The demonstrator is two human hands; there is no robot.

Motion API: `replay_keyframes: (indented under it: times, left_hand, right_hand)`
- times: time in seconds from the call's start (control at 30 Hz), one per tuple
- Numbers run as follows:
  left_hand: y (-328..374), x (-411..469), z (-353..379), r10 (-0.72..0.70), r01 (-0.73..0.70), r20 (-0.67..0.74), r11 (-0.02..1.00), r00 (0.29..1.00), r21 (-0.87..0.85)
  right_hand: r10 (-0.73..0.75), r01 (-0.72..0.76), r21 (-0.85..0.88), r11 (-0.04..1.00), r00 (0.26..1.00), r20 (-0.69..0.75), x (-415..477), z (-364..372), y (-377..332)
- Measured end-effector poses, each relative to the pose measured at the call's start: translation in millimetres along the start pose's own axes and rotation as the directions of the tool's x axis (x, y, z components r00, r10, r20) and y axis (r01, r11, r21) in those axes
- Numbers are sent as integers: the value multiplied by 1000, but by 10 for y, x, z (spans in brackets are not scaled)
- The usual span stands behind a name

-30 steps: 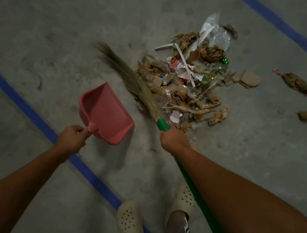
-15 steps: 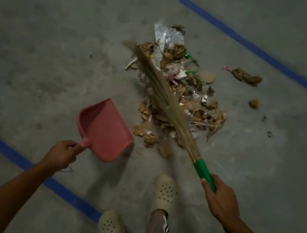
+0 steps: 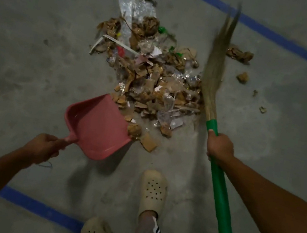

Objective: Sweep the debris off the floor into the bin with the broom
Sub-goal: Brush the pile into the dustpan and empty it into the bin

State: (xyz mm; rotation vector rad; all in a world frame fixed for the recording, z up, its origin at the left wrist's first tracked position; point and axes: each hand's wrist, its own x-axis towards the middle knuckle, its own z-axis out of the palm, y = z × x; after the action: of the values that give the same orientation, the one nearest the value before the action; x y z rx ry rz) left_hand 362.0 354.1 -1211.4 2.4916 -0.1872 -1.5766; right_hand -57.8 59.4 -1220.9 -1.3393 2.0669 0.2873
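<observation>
Hands (image 3: 220, 147) (image 3: 45, 147) grip broom (image 3: 212, 123) (green handle, straw bristles) and dustpan (image 3: 96, 127).

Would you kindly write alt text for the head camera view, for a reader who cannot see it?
A person's right hand holds a green-handled broom right of a debris pile on a concrete floor; the left hand holds a pink dustpan at the pile's near edge.

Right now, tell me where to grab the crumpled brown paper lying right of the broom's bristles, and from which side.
Pinch its raised folds from above, coming in from the right: the crumpled paper lies low and loose, and the broom crowds its left edge.
</observation>
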Motion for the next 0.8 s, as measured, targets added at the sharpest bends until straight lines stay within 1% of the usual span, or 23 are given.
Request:
replay_keyframes:
  times: [0.1, 0.17, 0.3, 0.4, 0.53, 0.6, 0.67, 0.7, 0.8]
  left_hand:
    - [266, 81, 273, 54, -53, 27, 998, 998, -20]
    - [472, 127, 480, 97, -95, 42, 995, 994, -37]
    - [824, 157, 820, 142, -137, 89, 989, 986, -60]
    - [870, 177, 885, 136, -131, 99, 990, 986, -59]
    - [911, 149, 891, 75, -69, 100, 996, 992, -60]
    - [956, 148, 902, 40, -32, 102, 997, 994, -73]
    - [1006, 134, 955, 14, -4, 101, 995, 995, -95]
    - [1046, 95, 1013, 14, -3, 109, 995, 994, -99]
    - [1177, -33, 1264, 51, -38, 112, 993, 992, -116]
  right_hand:
    - [-119, 121, -71, 990, 992, 37, -175, 223, 53]
    - [-203, 213, -112, 971, 974, 97, -369, 343, 148]
    - [-283, 318, -203, 926, 942, 182, -657, 423, 345]
    - [-264, 286, -160, 945, 953, 147, -718, 325, 425]
    - [-148, 152, -69, 986, 987, 58, -570, 190, 298]
    - [-82, 83, -21, 996, 995, 51, -428, 194, 145]
    - [-44, 43, 16, 999, 995, 86, -366, 242, -20]
    - [-49, 48, 7, 999, 993, 109, -385, 275, -93]
    - [-132, 142, -45, 989, 974, 183, -534, 379, -241]
